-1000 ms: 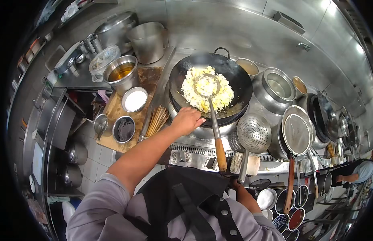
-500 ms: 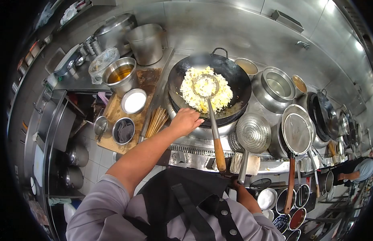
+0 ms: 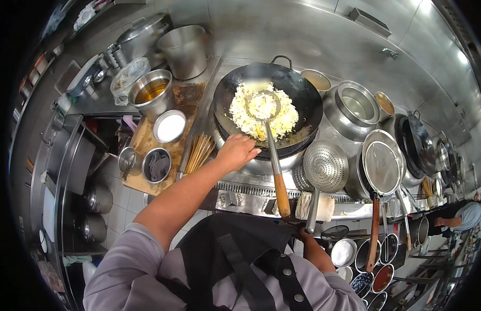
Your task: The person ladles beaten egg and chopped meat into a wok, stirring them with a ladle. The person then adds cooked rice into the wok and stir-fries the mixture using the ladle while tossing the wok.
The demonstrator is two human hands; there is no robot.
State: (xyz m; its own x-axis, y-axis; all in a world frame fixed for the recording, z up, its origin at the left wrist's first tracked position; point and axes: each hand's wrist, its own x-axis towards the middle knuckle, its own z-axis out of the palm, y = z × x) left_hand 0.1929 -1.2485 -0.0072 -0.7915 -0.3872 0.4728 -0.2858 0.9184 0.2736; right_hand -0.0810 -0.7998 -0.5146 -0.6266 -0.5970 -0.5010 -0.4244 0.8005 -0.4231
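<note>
A black wok [image 3: 310, 111] on the stove holds pale rice with yellow bits [image 3: 285, 111]. A ladle [image 3: 272, 150] with a wooden handle rests with its bowl on the rice and its handle over the front rim. At the wok's near left edge lies my left hand [image 3: 237, 151], its fingers closed over the rim. My right hand [image 3: 301, 233] is low by the counter's front edge, mostly hidden in shadow below the strainer handle; its fingers cannot be made out. Bamboo sticks [image 3: 199, 153] stand just left of my left hand.
Right of the wok are a perforated strainer [image 3: 326, 167], a metal pot [image 3: 348, 127] and a mesh sieve [image 3: 383, 168]. On the left, a wooden board [image 3: 138, 173] bears a bowl of white powder [image 3: 169, 127] and an oil pot [image 3: 152, 94]. A co-worker [image 3: 466, 215] stands far right.
The whole view has shifted slightly, with the wok and counter a little higher and further left. My left hand stays at the wok's rim, and the ladle stays on the rice.
</note>
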